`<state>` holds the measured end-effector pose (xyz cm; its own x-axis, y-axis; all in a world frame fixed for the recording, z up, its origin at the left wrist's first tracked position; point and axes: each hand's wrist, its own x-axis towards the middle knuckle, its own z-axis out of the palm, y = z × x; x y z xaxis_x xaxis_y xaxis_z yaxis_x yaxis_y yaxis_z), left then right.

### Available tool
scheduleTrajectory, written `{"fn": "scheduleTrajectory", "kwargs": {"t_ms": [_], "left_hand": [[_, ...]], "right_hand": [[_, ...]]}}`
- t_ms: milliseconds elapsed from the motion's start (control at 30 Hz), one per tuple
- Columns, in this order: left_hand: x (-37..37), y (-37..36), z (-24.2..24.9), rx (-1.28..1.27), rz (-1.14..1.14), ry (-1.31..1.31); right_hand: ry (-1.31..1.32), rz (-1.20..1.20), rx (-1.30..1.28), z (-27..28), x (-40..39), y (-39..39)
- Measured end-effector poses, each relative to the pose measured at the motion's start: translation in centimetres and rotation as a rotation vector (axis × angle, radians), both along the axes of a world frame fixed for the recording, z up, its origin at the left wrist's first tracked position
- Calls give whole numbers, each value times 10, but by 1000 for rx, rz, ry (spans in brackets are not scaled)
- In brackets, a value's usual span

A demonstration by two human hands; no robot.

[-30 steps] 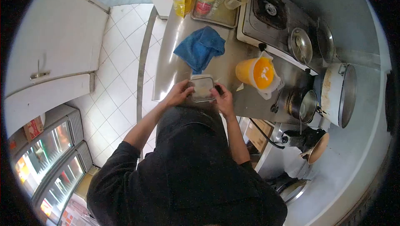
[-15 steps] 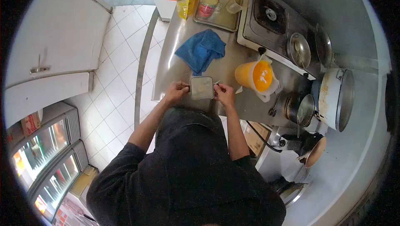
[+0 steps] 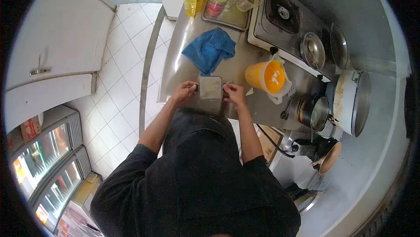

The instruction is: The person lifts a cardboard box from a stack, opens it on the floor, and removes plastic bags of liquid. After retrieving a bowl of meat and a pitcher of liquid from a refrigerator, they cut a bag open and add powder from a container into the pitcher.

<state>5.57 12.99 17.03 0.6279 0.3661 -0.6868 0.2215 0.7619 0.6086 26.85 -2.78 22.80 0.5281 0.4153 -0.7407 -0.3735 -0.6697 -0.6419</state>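
In front of my body is a small square container (image 3: 210, 88) with a grey-beige top, a pale rim and small dark parts at its sides. My left hand (image 3: 185, 92) is closed, pinching it at the left side. At the opposite side my right hand (image 3: 235, 94) is closed too, thumb and fingertips at the edge. A crumpled blue cloth (image 3: 210, 49) lies just beyond the container. To the right of my right hand stands a translucent jug (image 3: 257, 74) of orange liquid with white foam on top.
A metal tray (image 3: 236, 19) at the back carries a red-labelled can (image 3: 217, 3) and clear plastic cups. A gas stove (image 3: 271, 25) with pans is at the back right. A pot (image 3: 318, 113), scissors (image 3: 285, 113) and a large white pot (image 3: 348, 101) are at the right.
The container and both hands sit slightly higher and further left in view, along with a small shift of the whole scene. Both hands stay at its sides.
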Motion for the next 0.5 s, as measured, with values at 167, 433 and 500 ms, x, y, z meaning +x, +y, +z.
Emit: {"fn": "scheduleTrajectory", "kwargs": {"t_ms": [167, 433, 500], "left_hand": [[-1, -10, 18, 543, -56, 268], [10, -8, 43, 495, -191, 346], [9, -4, 42, 410, -235, 324]], "right_hand": [[-687, 248, 37, -1, -17, 3], [-648, 129, 46, -17, -16, 3], [-570, 160, 20, -31, -7, -2]]}}
